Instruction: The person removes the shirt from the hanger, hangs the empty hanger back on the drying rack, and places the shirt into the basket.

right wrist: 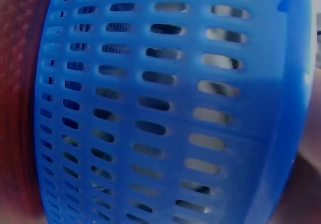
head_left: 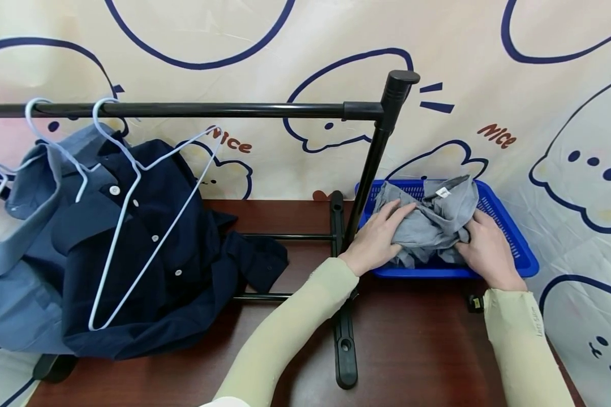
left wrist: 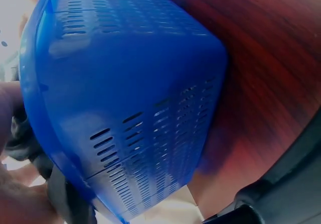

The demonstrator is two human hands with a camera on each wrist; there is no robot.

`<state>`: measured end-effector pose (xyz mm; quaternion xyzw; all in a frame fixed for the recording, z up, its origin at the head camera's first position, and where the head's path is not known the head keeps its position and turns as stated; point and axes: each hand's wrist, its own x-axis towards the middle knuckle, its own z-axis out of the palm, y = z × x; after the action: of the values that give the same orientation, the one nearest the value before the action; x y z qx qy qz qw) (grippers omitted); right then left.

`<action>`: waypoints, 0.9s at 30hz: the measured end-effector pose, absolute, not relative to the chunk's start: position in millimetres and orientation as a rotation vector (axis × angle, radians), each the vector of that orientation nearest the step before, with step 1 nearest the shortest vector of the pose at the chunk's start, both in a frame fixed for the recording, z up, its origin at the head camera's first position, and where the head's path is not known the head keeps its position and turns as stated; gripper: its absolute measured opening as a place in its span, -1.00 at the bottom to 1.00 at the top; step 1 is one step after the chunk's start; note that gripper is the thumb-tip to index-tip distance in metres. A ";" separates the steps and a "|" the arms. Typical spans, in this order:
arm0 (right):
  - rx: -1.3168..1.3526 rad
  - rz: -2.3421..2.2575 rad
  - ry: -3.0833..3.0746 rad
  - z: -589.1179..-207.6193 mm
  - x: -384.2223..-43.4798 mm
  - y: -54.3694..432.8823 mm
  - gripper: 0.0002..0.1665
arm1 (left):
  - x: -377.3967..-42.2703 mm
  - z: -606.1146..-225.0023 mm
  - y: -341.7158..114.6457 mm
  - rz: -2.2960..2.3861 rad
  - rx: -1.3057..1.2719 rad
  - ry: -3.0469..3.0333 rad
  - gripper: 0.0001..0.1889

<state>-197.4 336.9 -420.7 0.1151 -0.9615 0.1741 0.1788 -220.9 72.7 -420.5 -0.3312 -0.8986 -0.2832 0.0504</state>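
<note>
A crumpled grey shirt (head_left: 422, 229) with a small white label lies bunched in a blue plastic basket (head_left: 427, 273). My left hand (head_left: 374, 240) grips its left side, with the fingers over the cloth and the thumb lower down. On the opposite side, my right hand (head_left: 494, 254) holds the cloth between thumb and fingers, and some fingertips are hidden by the shirt. The left wrist view shows the basket's slotted outer wall (left wrist: 125, 78), with part of the left hand (left wrist: 20, 194) at the edge. Slotted basket wall (right wrist: 165, 116) also fills most of the right wrist view.
Left of the basket stands a black clothes rack (head_left: 234, 110), its foot (head_left: 345, 345) on the brown table (head_left: 412, 339). A navy shirt (head_left: 183, 226) and a light blue shirt (head_left: 20, 305) hang there beside white hangers (head_left: 127, 212). A printed cloth (head_left: 463, 34) covers the wall behind.
</note>
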 end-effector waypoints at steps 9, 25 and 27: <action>0.142 0.593 -3.008 -406.9 -190.6 339.4 0.14 | -219.5 -422.9 74.4 -0.492 -1.035 -2.759 -0.28; 0.214 0.635 -3.253 -427.1 -196.9 323.6 0.01 | -218.7 -419.6 106.1 -0.285 -1.040 -3.316 -0.24; 0.208 0.627 -3.263 -427.9 -198.3 322.9 0.03 | -219.3 -419.2 110.3 -0.360 -0.993 -3.368 -0.25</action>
<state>-198.3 322.9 -427.9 0.0621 -0.9758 0.1875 -0.0938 -219.3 110.3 -419.2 -0.2760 -0.9363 -0.1000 -0.1929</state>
